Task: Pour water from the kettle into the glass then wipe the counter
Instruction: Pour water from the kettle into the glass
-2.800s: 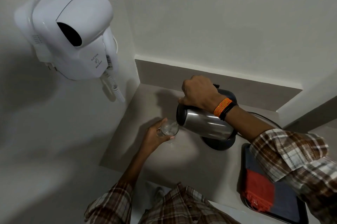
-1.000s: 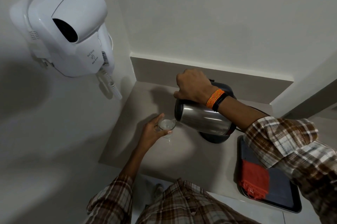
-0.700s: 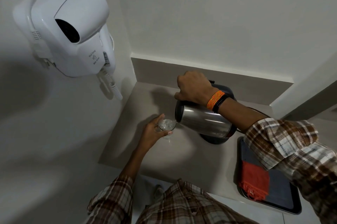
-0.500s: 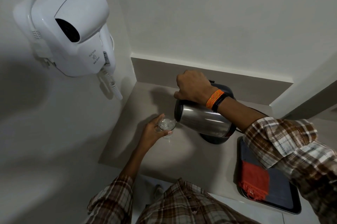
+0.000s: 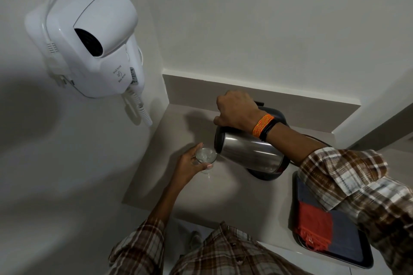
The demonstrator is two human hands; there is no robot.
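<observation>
Head: R hand (image 5: 234, 110) still tips kettle (image 5: 250, 151); L hand (image 5: 190, 162) grips fuller glass (image 5: 206, 155).

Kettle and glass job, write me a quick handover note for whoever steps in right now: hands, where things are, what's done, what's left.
Right hand: grip closed on the handle of the kettle, which is tipped with its spout at the rim of the glass.
Left hand: holding the glass, water visible inside.
Kettle base sits on the counter, behind the kettle.
Red cloth lies on the tray, at the right.
Done: pouring is underway.
Left: finish pouring, put kettle and glass down, wipe the counter, probably with the cloth.
</observation>
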